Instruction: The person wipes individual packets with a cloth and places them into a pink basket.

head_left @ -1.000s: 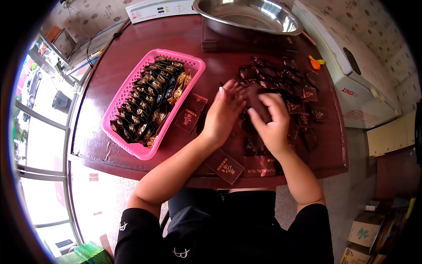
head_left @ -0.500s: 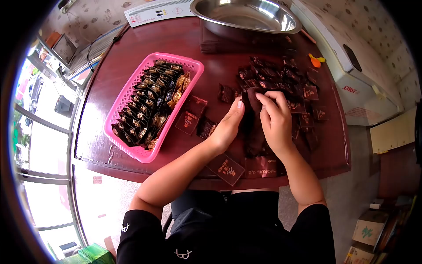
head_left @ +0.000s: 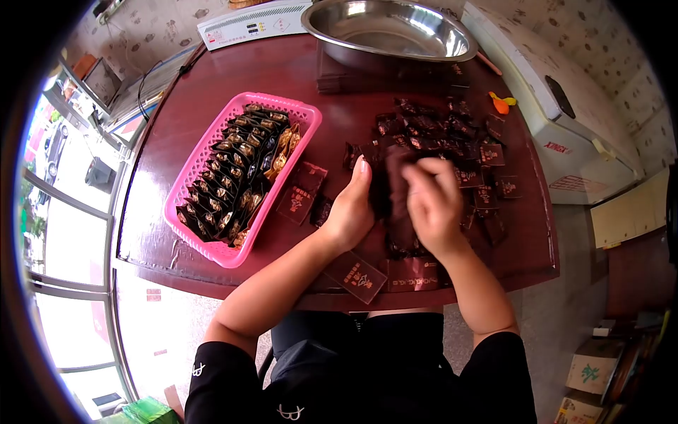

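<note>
A dark brown pouch [head_left: 397, 187] stands between my hands; its opening and contents are too dark to make out. My left hand [head_left: 351, 212] grips its left side, thumb pointing up and the other fingers hidden behind it. On the right, my right hand [head_left: 436, 205] is curled against the upper edge of the pouch, its fingers smeared by motion. Small dark wrapped packets [head_left: 431, 127] lie heaped just beyond the hands. Near my forearms lie a flat printed brown packet [head_left: 357, 277] and a shiny brown one [head_left: 412, 274].
To the left, a pink basket [head_left: 185, 230] holds rows of black-and-gold packets. Another flat brown packet [head_left: 302, 194] lies beside it. At the back are a steel basin [head_left: 321, 32] and a white appliance [head_left: 254, 25]. An orange-yellow item [head_left: 501, 104] lies near a white freezer [head_left: 565, 134].
My right hand's fingers have moved along the pouch's upper edge and now blur. My left hand still holds the pouch. The whole view has shifted slightly.
</note>
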### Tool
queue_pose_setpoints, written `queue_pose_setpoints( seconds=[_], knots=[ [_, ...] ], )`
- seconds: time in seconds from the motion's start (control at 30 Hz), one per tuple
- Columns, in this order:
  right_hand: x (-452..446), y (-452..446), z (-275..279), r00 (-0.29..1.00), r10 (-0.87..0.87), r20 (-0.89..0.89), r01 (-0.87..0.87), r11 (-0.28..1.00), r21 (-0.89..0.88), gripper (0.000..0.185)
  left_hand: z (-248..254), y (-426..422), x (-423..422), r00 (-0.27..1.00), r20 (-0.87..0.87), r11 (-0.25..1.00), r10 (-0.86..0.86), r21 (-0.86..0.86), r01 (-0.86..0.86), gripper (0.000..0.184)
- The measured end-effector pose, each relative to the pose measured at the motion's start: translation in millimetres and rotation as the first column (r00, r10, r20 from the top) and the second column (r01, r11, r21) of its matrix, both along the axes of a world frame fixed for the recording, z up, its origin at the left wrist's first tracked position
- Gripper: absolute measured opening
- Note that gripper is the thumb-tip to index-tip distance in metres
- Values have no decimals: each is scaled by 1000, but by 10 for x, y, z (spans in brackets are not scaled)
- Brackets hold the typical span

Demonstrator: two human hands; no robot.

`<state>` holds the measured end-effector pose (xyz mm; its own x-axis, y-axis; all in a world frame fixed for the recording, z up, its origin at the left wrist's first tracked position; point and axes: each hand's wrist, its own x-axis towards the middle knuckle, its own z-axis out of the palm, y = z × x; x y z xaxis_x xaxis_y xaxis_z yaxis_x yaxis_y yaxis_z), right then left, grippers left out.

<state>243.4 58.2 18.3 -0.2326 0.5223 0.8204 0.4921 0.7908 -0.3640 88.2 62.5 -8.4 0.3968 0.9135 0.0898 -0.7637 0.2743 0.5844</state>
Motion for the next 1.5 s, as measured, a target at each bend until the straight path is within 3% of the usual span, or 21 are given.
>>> queue_pose_setpoints(
  seconds=[0.07,0.13,0.23,0.33,0.4,0.47,0.53,0.57,0.6,0.67,0.8,0.9,0.97,1.03,1.07,1.13,1.17,1.2,1.27,1.37,1.5],
  knots=[
    [-122,15,-40,967,69,247,-80,996,32,50,-5,31,-42,999,38,999,-15,-37,17,49],
    [-90,15,-39,953,137,270,-120,990,-80,44,4,72,-95,992,115,993,-54,-99,65,56],
    [24,54,-16,931,219,292,-194,975,-112,39,82,92,-191,985,163,999,-50,22,47,59],
    [134,99,33,957,105,271,-87,993,-76,31,145,104,-222,986,160,998,55,-45,-48,60],
    [185,115,17,994,21,105,-16,999,-47,27,77,133,-234,983,174,998,-52,-29,58,60],
    [180,78,14,999,-13,49,13,1000,-8,31,65,89,-146,989,138,998,-47,-30,51,49],
    [42,39,38,975,96,201,-100,995,8,38,71,7,-73,992,124,996,22,-89,-11,38],
    [-33,4,45,935,192,300,-167,980,-107,48,2,22,-100,995,91,997,47,-68,-40,31],
    [-109,-25,3,929,181,324,-144,980,-134,63,39,30,-94,992,90,994,93,-59,-88,40],
    [-136,-14,-19,934,160,319,-118,982,-146,69,28,63,-175,985,165,999,43,-29,-39,37],
    [-73,33,-27,943,131,307,-109,990,-87,58,147,22,-134,987,138,996,84,-27,-81,34],
    [18,107,-8,969,167,183,-163,986,-39,52,170,22,-119,986,117,992,122,8,-124,47],
    [123,95,34,984,177,21,-170,967,-190,43,144,16,-139,988,80,989,131,66,-136,54],
    [161,68,33,973,126,-194,-185,928,-324,33,196,24,-150,974,-35,958,222,195,-212,79],
    [166,61,37,955,73,-288,-181,912,-368,28,205,38,-146,951,-57,907,303,323,-270,75],
    [191,75,53,951,86,-295,-195,912,-362,22,228,56,-232,810,-350,797,471,563,-220,55],
    [186,64,53,948,74,-311,-203,890,-408,22,254,25,-252,758,-476,849,446,492,-191,38],
    [184,57,53,944,60,-325,-211,866,-453,22,243,19,-211,783,-418,848,461,469,-248,36],
    [196,81,15,924,72,-375,-265,828,-493,24,182,57,-232,675,-506,810,537,533,-245,33],
    [201,130,5,860,27,-509,-346,764,-544,28,415,20,-304,208,-491,492,846,869,49,33],
    [178,134,13,800,-22,-599,-419,695,-585,30,461,-83,-304,70,-535,518,842,837,176,32]
  ],
)
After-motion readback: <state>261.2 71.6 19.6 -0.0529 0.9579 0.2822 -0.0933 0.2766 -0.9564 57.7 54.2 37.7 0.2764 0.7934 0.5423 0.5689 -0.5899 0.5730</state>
